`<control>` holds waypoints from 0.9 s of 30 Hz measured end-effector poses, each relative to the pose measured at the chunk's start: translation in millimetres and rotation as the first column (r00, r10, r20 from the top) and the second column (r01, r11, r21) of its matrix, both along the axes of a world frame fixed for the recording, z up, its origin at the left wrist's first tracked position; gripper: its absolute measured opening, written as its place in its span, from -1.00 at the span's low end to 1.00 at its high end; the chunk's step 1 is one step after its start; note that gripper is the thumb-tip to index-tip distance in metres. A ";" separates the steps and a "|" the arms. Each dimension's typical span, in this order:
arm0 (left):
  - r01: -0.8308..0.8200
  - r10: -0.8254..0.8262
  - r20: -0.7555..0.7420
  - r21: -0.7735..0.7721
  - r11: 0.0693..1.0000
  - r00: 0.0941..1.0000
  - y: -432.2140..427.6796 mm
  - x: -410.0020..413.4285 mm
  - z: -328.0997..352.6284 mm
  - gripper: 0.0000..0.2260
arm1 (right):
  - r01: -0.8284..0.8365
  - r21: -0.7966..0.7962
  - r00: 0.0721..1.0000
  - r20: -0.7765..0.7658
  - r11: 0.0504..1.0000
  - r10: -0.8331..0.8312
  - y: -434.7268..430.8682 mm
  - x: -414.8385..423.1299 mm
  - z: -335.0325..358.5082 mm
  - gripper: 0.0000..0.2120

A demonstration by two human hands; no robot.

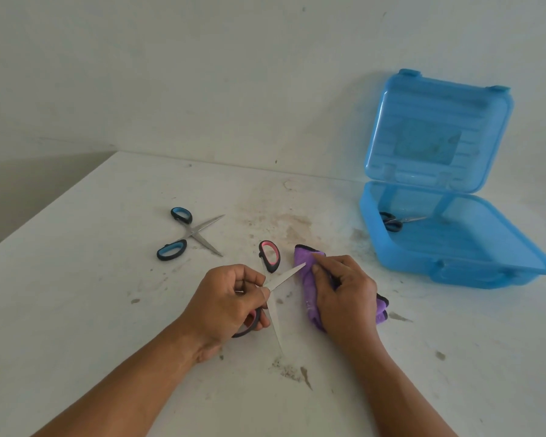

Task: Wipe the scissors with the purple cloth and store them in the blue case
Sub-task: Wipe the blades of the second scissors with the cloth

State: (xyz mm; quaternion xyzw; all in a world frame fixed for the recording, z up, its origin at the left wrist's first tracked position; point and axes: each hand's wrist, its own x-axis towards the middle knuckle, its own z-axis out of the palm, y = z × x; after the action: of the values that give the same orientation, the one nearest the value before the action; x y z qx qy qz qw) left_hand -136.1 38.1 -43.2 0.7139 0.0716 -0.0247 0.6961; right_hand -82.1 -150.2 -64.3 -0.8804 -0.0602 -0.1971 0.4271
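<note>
— Hands?
— The left hand [230, 301] grips the pink-handled scissors [286, 275], blades spread; the right hand [344, 294] clutches the purple cloth [308, 280], touching one blade tip.
— And the blue case [391, 247]?
— Open on the surface [108, 279], well right, another pair [391, 221] inside.

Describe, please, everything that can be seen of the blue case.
The blue case is of see-through blue plastic with rounded corners. It stands open at the right of the white table. Its lid is raised toward the wall, with two clasps on its upper edge. In the base lies one small pair of scissors with dark and blue handles. Neither the left hand nor the right hand touches it.
</note>
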 end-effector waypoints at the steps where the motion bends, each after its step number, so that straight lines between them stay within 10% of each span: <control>1: -0.016 0.015 0.018 0.025 1.000 1.000 -0.6 -0.6 1.1 -0.96 | 0.009 0.049 0.999 -0.047 0.999 -0.006 -1.8 1.4 1.3 -0.80; 15: -0.323 0.186 0.458 0.242 0.915 0.869 14.3 18.7 20.6 -0.88 | -0.047 0.291 0.965 -0.232 0.956 0.118 -9.3 -5.7 13.4 -0.89; 27: -0.144 0.101 0.291 0.130 0.981 0.951 11.3 14.4 6.7 -0.82 | -0.080 0.234 0.962 -0.236 0.969 0.136 -7.8 -6.9 13.8 -0.87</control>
State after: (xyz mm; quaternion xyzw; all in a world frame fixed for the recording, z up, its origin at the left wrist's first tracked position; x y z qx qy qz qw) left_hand -121.7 49.3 -36.4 0.7543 0.0172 0.1265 0.6440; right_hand -89.0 -158.0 -50.5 -0.8404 -0.0318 -0.0662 0.5370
